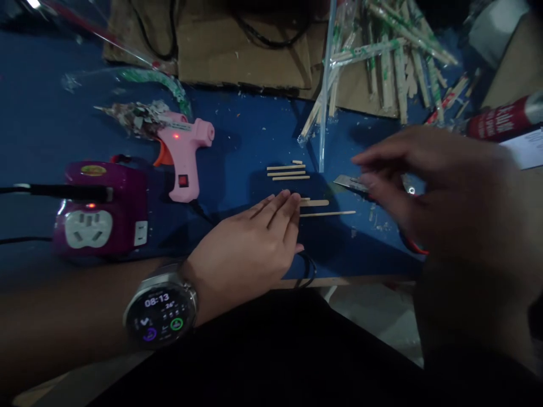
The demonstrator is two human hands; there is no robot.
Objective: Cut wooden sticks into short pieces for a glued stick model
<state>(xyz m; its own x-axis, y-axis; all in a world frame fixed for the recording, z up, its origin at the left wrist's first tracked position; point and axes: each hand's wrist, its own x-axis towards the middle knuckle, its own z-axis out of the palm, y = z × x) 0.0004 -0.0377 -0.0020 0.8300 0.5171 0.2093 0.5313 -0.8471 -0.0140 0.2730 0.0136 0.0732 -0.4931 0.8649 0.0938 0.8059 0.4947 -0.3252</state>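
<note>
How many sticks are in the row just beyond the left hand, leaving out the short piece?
3, side by side: the far stick, the middle stick and the near stick, set slightly further right. None of that row looks hidden.

L hand (248,243) palm dn, fingers (278,213) tog.; R hand (432,181) blurred, thumb & idx tips just apart.

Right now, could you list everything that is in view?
Bare sticks: several, pale, centre
Blade: one, silvery, right of centre
Glue gun: one, pink, left
Socket box: one, purple, far left
Wrapped sticks: many, pale and green, upper right
Cardboard: several, brown, top
Cables: several, black, left and top
Can: one, red, right
Paper: one, white, right
Table: one, blue, beneath
Watch: one, dark, left wrist
Left hand: one, over sticks
Right hand: one, at blade
</note>
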